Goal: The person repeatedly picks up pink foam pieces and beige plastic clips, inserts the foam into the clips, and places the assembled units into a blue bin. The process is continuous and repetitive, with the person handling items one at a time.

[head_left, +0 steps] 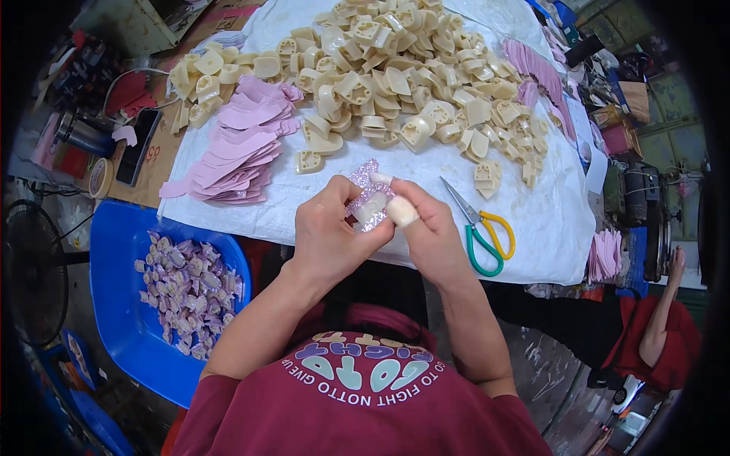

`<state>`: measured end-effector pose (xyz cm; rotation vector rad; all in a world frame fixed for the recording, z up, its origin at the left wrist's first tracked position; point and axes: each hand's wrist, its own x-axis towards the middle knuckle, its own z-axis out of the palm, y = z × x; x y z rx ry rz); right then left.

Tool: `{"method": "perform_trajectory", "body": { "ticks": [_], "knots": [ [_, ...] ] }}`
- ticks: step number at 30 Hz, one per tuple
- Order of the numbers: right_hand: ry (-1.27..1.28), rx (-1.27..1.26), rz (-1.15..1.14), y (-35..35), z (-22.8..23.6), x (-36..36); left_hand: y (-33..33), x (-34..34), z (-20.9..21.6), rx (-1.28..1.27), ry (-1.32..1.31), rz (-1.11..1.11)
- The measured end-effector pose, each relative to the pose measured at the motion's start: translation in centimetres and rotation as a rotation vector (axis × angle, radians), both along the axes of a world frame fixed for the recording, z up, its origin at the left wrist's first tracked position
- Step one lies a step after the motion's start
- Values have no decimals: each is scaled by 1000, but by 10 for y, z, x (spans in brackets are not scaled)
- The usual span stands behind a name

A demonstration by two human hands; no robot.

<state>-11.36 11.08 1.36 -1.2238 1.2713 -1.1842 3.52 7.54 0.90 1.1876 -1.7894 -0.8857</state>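
Note:
Over the table's near edge, my left hand (323,228) is closed round a small shoe heel partly wrapped in glittery pink-purple material (363,173). A pale, bare-looking patch of the heel shows between my hands. My right hand (437,235) pinches the material's edge from the other side; its thumb and a finger carry light-coloured wraps. Scissors (477,216) with one green and one yellow handle lie slightly apart, just right of my right hand. Beyond my hands rises a big pile of cream plastic shoe heels (380,76). My palms hide part of the held heel.
Pink cut pieces (236,152) are stacked on the white cloth (395,163) at left. A blue basin (114,319) below holds many glittery covered heels (190,289). A phone (138,148) and tape roll (100,177) lie far left. Another person (669,334) is at right.

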Motion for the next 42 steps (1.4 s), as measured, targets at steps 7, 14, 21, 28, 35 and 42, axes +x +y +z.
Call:
{"method": "perform_trajectory", "body": {
  "ticks": [7, 14, 21, 28, 35, 42],
  "knots": [
    [370, -262, 50, 5, 9, -13, -17, 26, 7, 362, 267, -410],
    [-241, 311, -105, 16, 4, 2, 1, 2, 0, 109, 505, -124],
    [-535, 368, -138, 12, -15, 10, 17, 2, -7, 129, 368, -169],
    [-911, 497, 211, 9, -10, -13, -6, 13, 9, 294, 610, -375],
    [-319, -87, -223, 16, 6, 6, -5, 26, -5, 446, 678, -408],
    [-126, -167, -306, 16, -2, 14, 4, 14, 2, 482, 660, -335]
  ]
}}
